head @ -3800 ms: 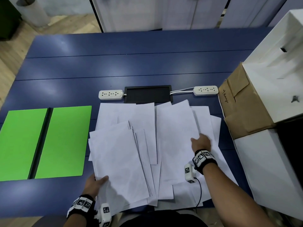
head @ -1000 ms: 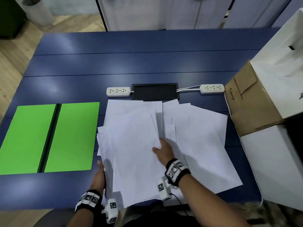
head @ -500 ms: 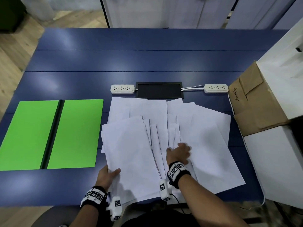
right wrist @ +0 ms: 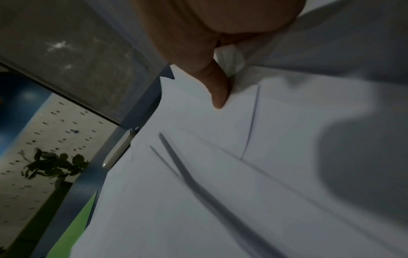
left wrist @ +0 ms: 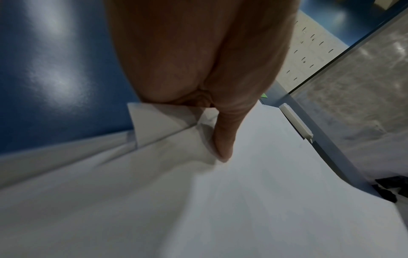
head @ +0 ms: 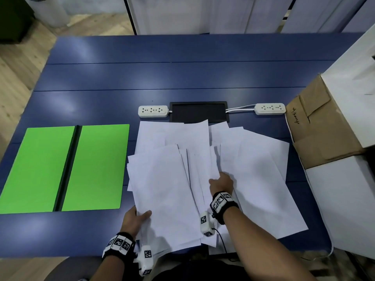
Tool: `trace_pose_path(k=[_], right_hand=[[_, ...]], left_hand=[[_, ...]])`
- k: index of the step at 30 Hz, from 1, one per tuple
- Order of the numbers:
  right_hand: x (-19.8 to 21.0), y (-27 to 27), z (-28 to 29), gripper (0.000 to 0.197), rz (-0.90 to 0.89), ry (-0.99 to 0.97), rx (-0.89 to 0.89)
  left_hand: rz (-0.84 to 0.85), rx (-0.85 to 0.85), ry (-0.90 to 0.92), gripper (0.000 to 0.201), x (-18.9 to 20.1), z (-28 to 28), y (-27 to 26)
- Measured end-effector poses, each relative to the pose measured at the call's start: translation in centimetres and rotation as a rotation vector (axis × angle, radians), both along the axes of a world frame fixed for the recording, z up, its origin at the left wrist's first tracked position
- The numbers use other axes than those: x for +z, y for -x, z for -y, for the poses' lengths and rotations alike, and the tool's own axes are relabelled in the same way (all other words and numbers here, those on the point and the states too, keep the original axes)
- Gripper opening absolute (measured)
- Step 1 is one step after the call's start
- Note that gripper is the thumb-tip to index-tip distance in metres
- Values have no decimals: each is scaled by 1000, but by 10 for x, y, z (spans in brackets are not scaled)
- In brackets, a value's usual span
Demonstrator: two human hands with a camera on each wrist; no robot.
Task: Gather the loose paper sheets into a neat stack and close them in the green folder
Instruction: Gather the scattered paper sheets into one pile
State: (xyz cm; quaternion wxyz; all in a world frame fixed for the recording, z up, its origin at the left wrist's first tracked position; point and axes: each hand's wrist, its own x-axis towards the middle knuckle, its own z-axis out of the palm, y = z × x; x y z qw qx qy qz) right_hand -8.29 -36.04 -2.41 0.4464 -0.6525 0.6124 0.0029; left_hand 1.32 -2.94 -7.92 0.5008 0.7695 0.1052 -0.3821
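My left hand [head: 135, 220] grips the near left corner of the paper sheets [head: 162, 189], thumb [left wrist: 223, 139] lying on top of the uppermost sheet and the other fingers tucked under the edge, where I cannot see them. My right hand [head: 222, 182] sits in the middle of the spread, thumb [right wrist: 217, 90] pressing down on one sheet while the remaining fingers slip beneath the overlapping edge of a sheet to the right; whether they are curled there I cannot tell. The sheets are not yet squared: they lie fanned and overlapping on the blue table [head: 182, 78], some angled toward the right, a few hanging over the near edge by my body. The green folder [head: 67, 167] lies open and flat just to the left of the papers, its dark spine running down the centre, both covers bare, and not touching the sheets as far as I can see. Beyond the papers sits a black rectangular panel [head: 199, 111], its near edge partly covered by the far sheets, with a white power strip [head: 153, 111] on its left and another white power strip [head: 269, 109] on its right. A brown cardboard box [head: 318, 126] stands at the right side of the table.
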Motion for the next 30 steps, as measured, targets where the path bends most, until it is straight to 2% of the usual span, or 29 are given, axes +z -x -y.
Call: trace_pose_path(k=[3,6,7,9,11,13,17,21,24,25,27,30], right_hand=[[4,12,22,28,12,55,12],[6,25,44,12,-21,9,13],[6,27,48,17,-32,-9,7],[1,29,52,40,-54,-56,14],[-7,28,50,51,-65,-73,42],[-14,29,47,47,-62,-82,57],[-10,35,53,26,-28,-26,61],[15,55,82,25,50,89,123],[39,73,115,29,-3,193,193],[46,79,125,27,-19,229,208],[68,87,140,9,-8,291,226],[98,95,160,30,68,332,217]], left_hand=[[7,-14,-9,48,0,0,-1],[10,-10,-9,47,-1,-1,-1],[13,-17,-9,48,-1,-1,-1],[19,-27,-11,48,-4,-1,-2],[18,-19,-10,48,-4,-2,-1],[18,-20,-14,49,-6,-2,-2],[20,-9,-33,49,-8,-1,-2],[8,-2,-24,37,-3,0,-1],[12,-2,-28,37,-2,1,0],[13,-2,-36,35,0,2,0],[12,4,-46,30,5,4,2],[3,4,-40,29,8,5,3]])
